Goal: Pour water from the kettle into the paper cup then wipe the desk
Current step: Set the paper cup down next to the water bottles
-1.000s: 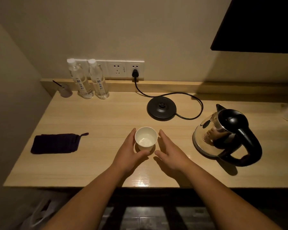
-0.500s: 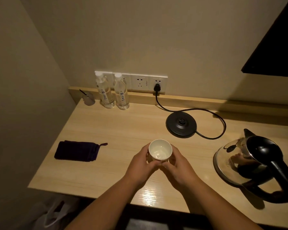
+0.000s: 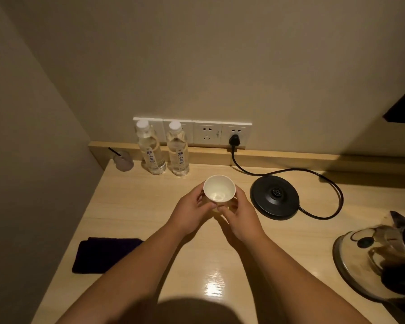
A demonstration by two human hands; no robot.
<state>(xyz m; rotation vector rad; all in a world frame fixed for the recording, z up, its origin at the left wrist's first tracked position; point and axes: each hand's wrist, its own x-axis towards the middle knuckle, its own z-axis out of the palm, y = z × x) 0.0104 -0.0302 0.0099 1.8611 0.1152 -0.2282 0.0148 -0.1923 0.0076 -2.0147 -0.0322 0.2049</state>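
Paper cup: held between both hands above the wooden desk, toward the back, in front of the two water bottles and just left of the black kettle base.

Head view, change: a second ago the cup sat on the desk with the hands open on either side of it; half a second ago both hands had closed on it. Now it looks lifted and carried away from the front edge. The left hand wraps the cup's left side, fingers curled onto the wall. The right hand cups the right side and the bottom, fingertips tucked under the base. Both closed on it, lightly.

Meaning, as I judge it: the cup already holds water, so the pour seems done, and moving the cup back frees the middle of the desk for wiping.

Cup's look: small, white, thin-walled, upright, rim round and undented; a shallow glint of liquid at the bottom, well short of full.

Kettle: glass and steel, off its base at the right edge, partly cut off. Dark cloth folded at front left, untouched.
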